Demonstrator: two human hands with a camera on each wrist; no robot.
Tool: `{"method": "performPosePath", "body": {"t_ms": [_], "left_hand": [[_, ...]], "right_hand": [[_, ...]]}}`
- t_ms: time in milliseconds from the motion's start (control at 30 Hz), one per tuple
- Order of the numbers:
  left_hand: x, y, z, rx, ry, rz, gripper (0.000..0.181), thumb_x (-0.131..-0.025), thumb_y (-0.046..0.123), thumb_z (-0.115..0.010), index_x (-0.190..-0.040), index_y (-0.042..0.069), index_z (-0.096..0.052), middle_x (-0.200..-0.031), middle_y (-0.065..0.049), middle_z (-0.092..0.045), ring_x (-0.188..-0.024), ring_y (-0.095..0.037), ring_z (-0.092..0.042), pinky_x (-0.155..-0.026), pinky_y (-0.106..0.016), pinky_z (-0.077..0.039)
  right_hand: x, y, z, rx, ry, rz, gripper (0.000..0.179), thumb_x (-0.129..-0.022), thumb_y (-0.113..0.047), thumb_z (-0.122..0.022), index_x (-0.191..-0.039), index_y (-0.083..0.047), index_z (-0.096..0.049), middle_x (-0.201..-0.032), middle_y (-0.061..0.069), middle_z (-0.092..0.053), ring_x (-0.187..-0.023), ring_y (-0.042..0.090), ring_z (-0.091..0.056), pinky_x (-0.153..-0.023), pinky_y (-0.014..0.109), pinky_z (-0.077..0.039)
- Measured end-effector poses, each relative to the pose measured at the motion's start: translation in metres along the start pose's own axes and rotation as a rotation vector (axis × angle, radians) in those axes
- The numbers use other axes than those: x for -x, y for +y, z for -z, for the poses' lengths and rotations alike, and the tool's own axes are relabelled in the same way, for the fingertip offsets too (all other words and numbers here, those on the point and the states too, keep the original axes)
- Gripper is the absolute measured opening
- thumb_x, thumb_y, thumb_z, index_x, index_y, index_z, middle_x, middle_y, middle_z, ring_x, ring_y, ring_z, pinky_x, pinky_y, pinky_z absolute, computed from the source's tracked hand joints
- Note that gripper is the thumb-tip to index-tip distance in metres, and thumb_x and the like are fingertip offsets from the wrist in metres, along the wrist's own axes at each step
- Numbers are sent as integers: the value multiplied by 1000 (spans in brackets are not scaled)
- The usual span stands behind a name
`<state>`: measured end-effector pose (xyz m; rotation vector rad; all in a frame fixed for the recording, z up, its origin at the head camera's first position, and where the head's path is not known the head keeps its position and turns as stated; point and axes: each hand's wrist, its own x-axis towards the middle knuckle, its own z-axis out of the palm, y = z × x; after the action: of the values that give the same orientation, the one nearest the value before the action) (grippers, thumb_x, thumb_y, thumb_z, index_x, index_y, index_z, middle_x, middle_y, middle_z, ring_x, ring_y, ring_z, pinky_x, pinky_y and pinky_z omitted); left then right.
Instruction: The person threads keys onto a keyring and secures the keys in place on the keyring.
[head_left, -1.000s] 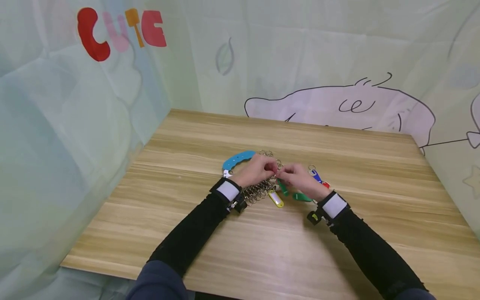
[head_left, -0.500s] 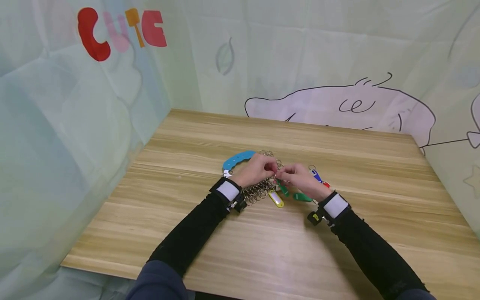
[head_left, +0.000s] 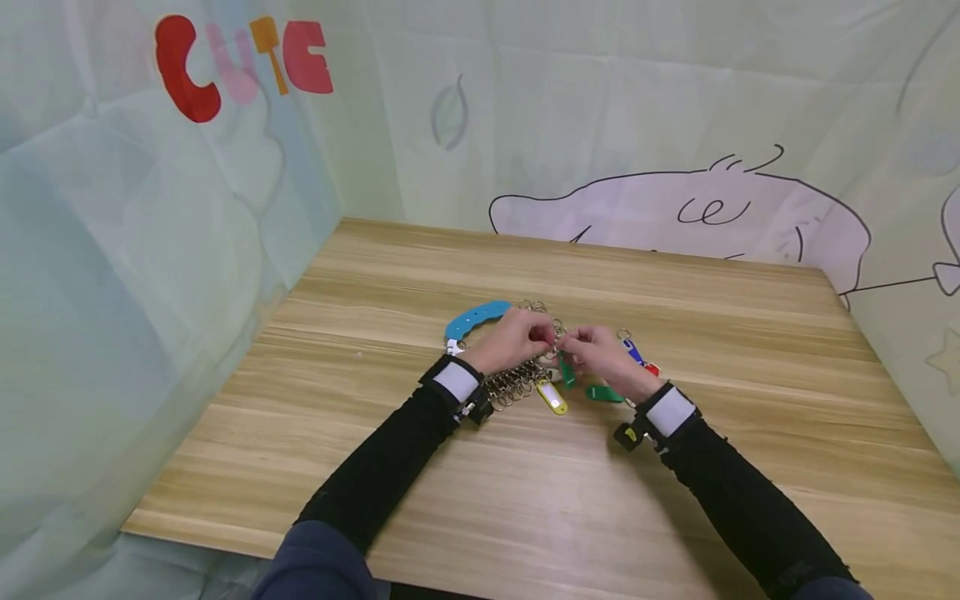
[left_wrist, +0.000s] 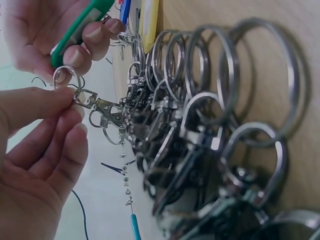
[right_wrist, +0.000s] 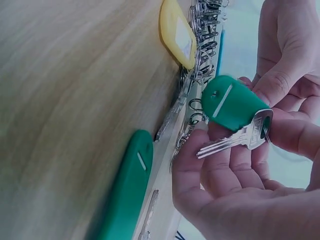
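Observation:
My left hand (head_left: 512,342) pinches a metal split ring (left_wrist: 67,80) between thumb and forefinger. A swivel clasp (left_wrist: 102,110) links that ring to the heap of rings and clasps (left_wrist: 200,100). Close against it, my right hand (head_left: 603,360) holds a metal key (right_wrist: 245,135) with a green key tag (right_wrist: 232,102), near the same ring. Whether the key is threaded on the ring cannot be made out. A yellow key tag (head_left: 552,397) lies just in front of the heap, and a second green key tag (head_left: 603,394) rests below my right hand.
A curved blue strip with small holes (head_left: 476,318) lies left of the heap. Blue (head_left: 632,350) and red tags (head_left: 652,369) lie right of my right hand, partly hidden. Fabric walls (head_left: 420,125) border the wooden table (head_left: 525,517) at the left and back.
The green tag in my right hand has swung from slanting to nearly straight down. My right fingertips have shifted slightly, while the left hand stays almost still.

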<state>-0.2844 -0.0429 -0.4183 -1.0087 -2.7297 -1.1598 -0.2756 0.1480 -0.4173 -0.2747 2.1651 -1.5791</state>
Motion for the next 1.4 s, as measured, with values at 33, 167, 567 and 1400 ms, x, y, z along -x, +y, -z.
{"method": "performPosePath", "body": {"t_ms": [33, 167, 567, 1400], "left_hand": [[0, 0, 0, 1, 2, -1, 7, -86, -1, -63, -83, 6, -66, -81, -5, -68, -73, -9, -58, -65, -15, -47], [-1, 0, 0, -3, 10, -6, 7, -86, -1, -64, -83, 5, -66, -81, -6, -69, -73, -10, -60, -66, -15, -48], [-2, -1, 2, 19, 36, 0, 8, -85, -3, -64, -82, 5, -66, -83, -7, -70, -75, -10, -62, -68, -16, -50], [2, -2, -1, -1, 50, -20, 11, -84, -5, -63, -80, 6, -65, -80, -6, -69, -73, -9, -60, -65, -15, -47]], "right_hand": [[0, 0, 0, 2, 9, -3, 23, -99, -15, -48, -105, 3, -59, -91, 9, -67, -78, 13, -59, -71, 26, -52], [-1, -1, 0, 22, 27, -11, 21, -99, -17, -49, -98, 1, -60, -88, 4, -63, -79, 15, -58, -74, 27, -50], [0, -2, 3, 138, -1, 50, 33, -99, -21, -50, -116, 3, -64, -112, 16, -66, -90, 14, -57, -81, 26, -48], [0, 2, -4, 204, 20, 139, 27, -97, -17, -54, -107, 3, -68, -105, 22, -70, -81, 10, -60, -75, 22, -48]]}}
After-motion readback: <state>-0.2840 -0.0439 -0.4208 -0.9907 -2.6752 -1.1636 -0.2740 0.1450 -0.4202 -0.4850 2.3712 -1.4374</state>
